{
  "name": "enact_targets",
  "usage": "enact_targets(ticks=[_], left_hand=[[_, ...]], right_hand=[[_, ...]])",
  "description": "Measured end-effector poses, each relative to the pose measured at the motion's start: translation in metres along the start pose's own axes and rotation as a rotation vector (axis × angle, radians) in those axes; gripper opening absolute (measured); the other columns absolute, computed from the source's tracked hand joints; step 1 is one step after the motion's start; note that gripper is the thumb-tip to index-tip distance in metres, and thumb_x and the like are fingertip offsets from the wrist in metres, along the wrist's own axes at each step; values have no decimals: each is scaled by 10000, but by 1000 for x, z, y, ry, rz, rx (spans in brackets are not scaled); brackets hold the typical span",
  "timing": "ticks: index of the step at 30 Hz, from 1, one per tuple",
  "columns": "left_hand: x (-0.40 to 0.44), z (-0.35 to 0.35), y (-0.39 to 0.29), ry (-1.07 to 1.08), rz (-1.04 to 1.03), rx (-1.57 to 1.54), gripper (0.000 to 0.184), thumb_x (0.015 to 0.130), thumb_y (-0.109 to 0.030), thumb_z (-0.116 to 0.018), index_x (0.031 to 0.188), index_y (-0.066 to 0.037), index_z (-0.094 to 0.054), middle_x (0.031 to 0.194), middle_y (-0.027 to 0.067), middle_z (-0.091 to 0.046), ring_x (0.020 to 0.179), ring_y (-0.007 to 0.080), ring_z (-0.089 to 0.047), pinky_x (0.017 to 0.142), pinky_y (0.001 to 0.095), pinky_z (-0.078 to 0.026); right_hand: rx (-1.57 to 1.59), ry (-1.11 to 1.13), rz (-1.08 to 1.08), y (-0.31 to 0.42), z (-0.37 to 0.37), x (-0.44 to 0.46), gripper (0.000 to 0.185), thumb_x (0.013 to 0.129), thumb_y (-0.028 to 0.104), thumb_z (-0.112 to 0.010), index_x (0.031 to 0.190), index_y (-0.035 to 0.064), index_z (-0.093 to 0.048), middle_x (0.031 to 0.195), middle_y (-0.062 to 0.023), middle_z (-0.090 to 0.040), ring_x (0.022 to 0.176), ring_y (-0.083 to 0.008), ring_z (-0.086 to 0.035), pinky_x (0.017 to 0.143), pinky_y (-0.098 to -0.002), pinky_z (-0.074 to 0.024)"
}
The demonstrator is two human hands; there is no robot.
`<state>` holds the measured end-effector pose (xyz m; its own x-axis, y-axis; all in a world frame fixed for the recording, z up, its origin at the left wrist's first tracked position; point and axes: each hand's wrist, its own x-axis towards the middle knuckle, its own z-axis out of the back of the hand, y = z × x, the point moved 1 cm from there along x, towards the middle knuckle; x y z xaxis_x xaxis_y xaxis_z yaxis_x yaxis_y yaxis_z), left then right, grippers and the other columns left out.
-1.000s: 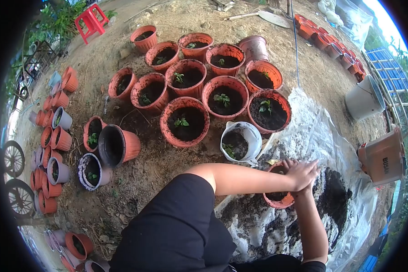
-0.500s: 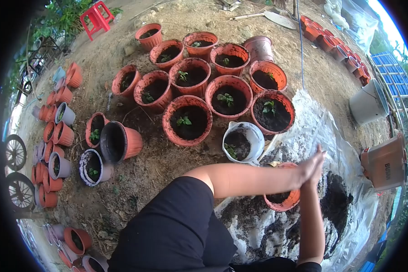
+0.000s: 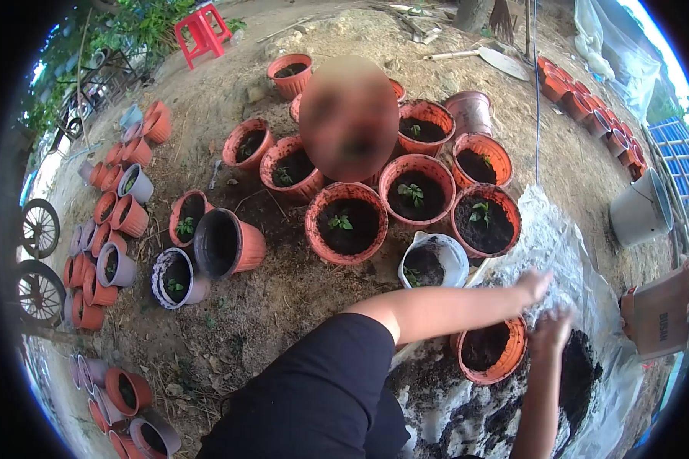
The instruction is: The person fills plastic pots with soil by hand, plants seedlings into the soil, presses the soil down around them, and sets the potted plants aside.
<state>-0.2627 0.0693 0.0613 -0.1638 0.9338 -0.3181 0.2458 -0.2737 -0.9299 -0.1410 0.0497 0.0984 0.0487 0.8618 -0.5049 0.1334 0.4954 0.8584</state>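
My left hand (image 3: 536,285) reaches across from the left, over the plastic sheet, its fingers blurred by motion. Just below it is my right hand (image 3: 553,329), also smeared, with a small gap between the two. I see no object in either hand, but finger positions are unclear. Beside and below the hands stands an orange pot (image 3: 515,348) with dark soil inside, partly behind my left forearm. Under the hands lies a clear plastic sheet (image 3: 566,256) with dark soil (image 3: 578,375) spilled on it.
Several orange pots with seedlings (image 3: 347,252) stand ahead, near a whitish pot (image 3: 455,264). A dark-lined pot (image 3: 249,249) lies tipped at left. Grey bucket (image 3: 641,210) and brown bucket (image 3: 658,317) are at right. A red stool (image 3: 203,34) stands behind; a blurred oval hides some pots.
My hands were pressed palm to palm; now they are apart, the left above the right. The view has shifted, so the pots appear lower and further right.
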Motion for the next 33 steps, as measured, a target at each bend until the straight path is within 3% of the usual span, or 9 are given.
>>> enact_targets(ticks=[4, 11, 16, 18, 23, 28, 29, 30, 33], left_hand=[[19, 56, -8, -401, -97, -182, 610, 857, -376, -472, 1249, 78, -364, 1238, 244, -456, 1122, 265, -461, 939, 371, -348], [14, -37, 23, 115, -7, -58, 717, 878, -512, -358, 1396, -57, -159, 1438, 218, -128, 1331, 348, -148, 1086, 377, -135], [-79, -40, -34, 222, 149, -52, 684, 919, -472, -313, 1394, -17, -123, 1459, 155, -117, 1351, 296, -80, 1095, 364, -65], [-82, -42, -34, 369, 73, -197, 684, 915, -477, -313, 1410, -72, -72, 1458, 170, -100, 1349, 271, -115, 1088, 390, -116], [-68, -5, -48, 75, 149, -354, 690, 923, -458, -286, 1401, -24, -44, 1456, 183, -94, 1350, 270, -95, 1090, 353, -89], [-78, -32, -27, 393, 135, -479, 743, 902, -530, -270, 1401, -27, -46, 1456, 189, -80, 1354, 262, -56, 1088, 356, -90], [-72, -43, -23, 443, 121, -517, 754, 897, -545, -267, 1402, -31, -46, 1457, 188, -70, 1355, 262, -47, 1088, 361, -84], [-67, -53, -20, 490, 108, -553, 765, 892, -560, -264, 1403, -34, -46, 1459, 188, -59, 1356, 263, -38, 1088, 366, -79], [-85, -70, -70, 375, -127, -631, 781, 875, -600, -224, 1408, -58, -46, 1463, 187, -11, 1351, 290, -71, 1066, 482, -96]], right_hand=[[5, -45, 207, 33, 46, 18, 756, 844, 640, -231, 1390, 118, -191, 1457, -154, -126, 1352, -290, -103, 991, -643, -55], [266, 173, 75, -25, -50, -32, 639, 903, 537, -250, 1367, 99, -264, 1383, -108, -320, 1245, -267, -329, 1028, -375, -257], [37, -41, 270, -26, 43, 70, 698, 894, 541, -296, 1358, 21, -251, 1381, -182, -283, 1274, -340, -271, 1043, -479, -208], [547, 183, 302, -31, 90, 185, 731, 887, 569, -254, 1360, 12, -233, 1400, -197, -246, 1294, -336, -242, 1055, -480, -176], [-90, -133, 359, 24, -25, -44, 668, 923, 492, -241, 1396, 36, -121, 1466, -127, -109, 1336, -300, -157, 1068, -507, -64], [-273, 408, 773, -15, -23, -29, 583, 952, 418, -232, 1369, 11, -245, 1442, -147, -195, 1352, -249, -99, 1094, -374, -52], [29, 326, 642, -35, 9, 38, 500, 934, 314, -334, 1337, 19, -311, 1269, -193, -433, 1140, -260, -469, 959, -358, -367], [-75, 127, 352, -53, 85, 132, 553, 921, 498, -285, 1257, 90, -449, 1332, -93, -406, 1315, -181, -222, 1075, -396, -142], [-172, 176, 352, -70, 88, 106, 528, 915, 471, -302, 1234, 83, -464, 1296, -94, -424, 1276, -180, -249, 1049, -389, -165]])
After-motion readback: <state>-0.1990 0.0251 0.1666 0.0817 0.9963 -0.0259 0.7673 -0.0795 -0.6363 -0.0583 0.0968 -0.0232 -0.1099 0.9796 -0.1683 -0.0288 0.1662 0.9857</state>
